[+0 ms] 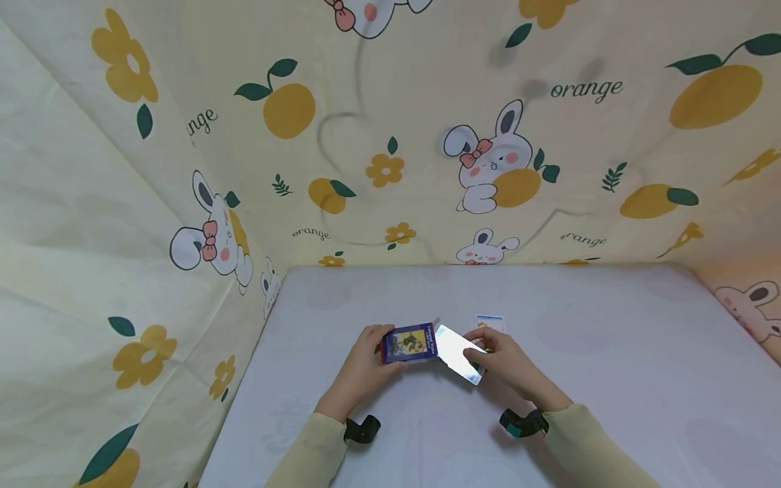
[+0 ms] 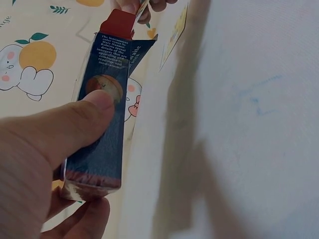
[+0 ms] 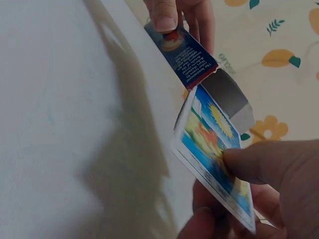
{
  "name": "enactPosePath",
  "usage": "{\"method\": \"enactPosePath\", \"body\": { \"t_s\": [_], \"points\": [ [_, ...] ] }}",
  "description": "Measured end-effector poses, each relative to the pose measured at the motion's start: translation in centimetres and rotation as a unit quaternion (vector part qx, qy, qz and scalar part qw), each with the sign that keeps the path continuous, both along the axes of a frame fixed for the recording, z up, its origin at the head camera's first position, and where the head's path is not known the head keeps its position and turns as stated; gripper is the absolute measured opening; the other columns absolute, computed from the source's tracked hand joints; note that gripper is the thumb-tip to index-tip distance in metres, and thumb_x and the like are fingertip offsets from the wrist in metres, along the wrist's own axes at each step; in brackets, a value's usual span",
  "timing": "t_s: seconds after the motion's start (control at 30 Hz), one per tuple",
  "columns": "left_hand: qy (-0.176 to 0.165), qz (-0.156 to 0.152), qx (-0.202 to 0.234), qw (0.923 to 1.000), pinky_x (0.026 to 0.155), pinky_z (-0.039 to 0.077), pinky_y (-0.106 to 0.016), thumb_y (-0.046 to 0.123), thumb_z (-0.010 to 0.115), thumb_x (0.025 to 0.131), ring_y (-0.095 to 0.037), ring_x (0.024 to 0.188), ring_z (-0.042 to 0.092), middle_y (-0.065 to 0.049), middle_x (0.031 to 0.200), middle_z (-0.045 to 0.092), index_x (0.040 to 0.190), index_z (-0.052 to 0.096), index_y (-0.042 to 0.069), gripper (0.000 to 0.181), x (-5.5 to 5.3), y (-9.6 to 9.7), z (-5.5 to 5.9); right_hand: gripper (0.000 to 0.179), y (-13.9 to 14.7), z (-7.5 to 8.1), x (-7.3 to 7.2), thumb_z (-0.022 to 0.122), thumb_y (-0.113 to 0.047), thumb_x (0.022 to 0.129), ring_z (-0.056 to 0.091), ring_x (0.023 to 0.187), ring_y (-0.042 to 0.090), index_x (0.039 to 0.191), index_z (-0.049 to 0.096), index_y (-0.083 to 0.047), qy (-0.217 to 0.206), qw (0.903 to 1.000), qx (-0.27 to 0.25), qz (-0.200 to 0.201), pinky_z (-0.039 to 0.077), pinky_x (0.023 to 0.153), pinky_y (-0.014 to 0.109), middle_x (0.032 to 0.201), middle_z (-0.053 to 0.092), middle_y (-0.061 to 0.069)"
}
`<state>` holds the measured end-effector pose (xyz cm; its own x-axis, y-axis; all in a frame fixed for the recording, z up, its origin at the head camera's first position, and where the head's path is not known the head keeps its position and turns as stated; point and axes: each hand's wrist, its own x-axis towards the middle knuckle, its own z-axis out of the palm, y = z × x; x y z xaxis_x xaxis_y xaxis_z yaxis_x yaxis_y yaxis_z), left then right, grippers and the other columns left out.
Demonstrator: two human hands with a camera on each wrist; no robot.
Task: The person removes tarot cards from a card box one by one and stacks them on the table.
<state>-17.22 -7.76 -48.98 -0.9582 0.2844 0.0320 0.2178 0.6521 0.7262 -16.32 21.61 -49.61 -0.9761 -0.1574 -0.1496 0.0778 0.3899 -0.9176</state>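
My left hand (image 1: 361, 371) grips a dark blue card box (image 1: 407, 343) by its sides, thumb on the narrow printed face in the left wrist view. The box's end towards the right is open, with a red flap (image 2: 118, 22) sticking out. My right hand (image 1: 511, 366) pinches a picture card (image 3: 212, 144) with a yellow sun and blue border, thumb on its face and fingers beneath. One end of this card is right at the open mouth of the box. Glare whitens it in the head view. Behind my right hand another card (image 1: 491, 321) lies on the table.
The white-covered table (image 1: 586, 325) spreads around both hands. A cloth (image 1: 421, 163) printed with rabbits and oranges hangs along the back and sides. Dark bands, one at the left wrist (image 1: 363, 430) and one at the right, sit below the hands.
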Motion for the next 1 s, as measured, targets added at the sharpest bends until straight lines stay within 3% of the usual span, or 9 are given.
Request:
{"method": "enactPosePath", "body": {
  "t_s": [0.2, 0.47, 0.77, 1.0],
  "points": [
    [0.004, -0.003, 0.002, 1.0000, 0.103, 0.043, -0.035, 0.037, 0.079, 0.080, -0.018, 0.123, 0.047, -0.001, 0.141, 0.042, 0.144, 0.044, 0.020, 0.075, -0.1, -0.1, -0.2, 0.040, 0.0, 0.4, 0.1, 0.073, -0.031, 0.087, 0.048, 0.082, 0.022, 0.122, 0.062, -0.014, -0.020, 0.9993, 0.026, 0.018, 0.042, 0.059, 0.029, 0.088, 0.053, 0.009],
    [0.001, 0.001, 0.000, 1.0000, 0.104, 0.042, -0.036, 0.037, 0.079, 0.080, -0.019, 0.125, 0.046, -0.002, 0.142, 0.042, 0.145, 0.043, 0.020, 0.076, 0.0, 0.0, -0.2, 0.039, 0.3, 0.6, 0.0, 0.072, -0.030, 0.088, 0.050, 0.077, 0.022, 0.121, 0.059, -0.014, -0.019, 0.9988, 0.037, 0.024, 0.042, 0.058, 0.029, 0.083, 0.055, 0.009],
    [0.004, -0.003, 0.001, 1.0000, 0.104, 0.042, -0.036, 0.037, 0.079, 0.081, -0.019, 0.126, 0.045, -0.002, 0.142, 0.042, 0.144, 0.043, 0.018, 0.075, 0.0, -0.1, -0.3, 0.044, 1.8, 0.9, -0.5, 0.068, -0.037, 0.090, 0.054, 0.091, 0.025, 0.125, 0.053, -0.014, -0.020, 0.9977, 0.055, -0.035, 0.050, 0.068, 0.029, 0.104, 0.061, 0.012],
    [0.000, -0.001, 0.004, 1.0000, 0.104, 0.042, -0.037, 0.036, 0.079, 0.080, -0.020, 0.125, 0.046, -0.003, 0.142, 0.042, 0.144, 0.044, 0.018, 0.075, 0.0, -0.2, -0.3, 0.045, 2.6, 1.2, -1.0, 0.064, -0.033, 0.094, 0.053, 0.089, 0.025, 0.128, 0.049, -0.008, -0.011, 0.9955, 0.058, -0.074, 0.052, 0.065, 0.029, 0.105, 0.055, 0.014]
  ]
}}
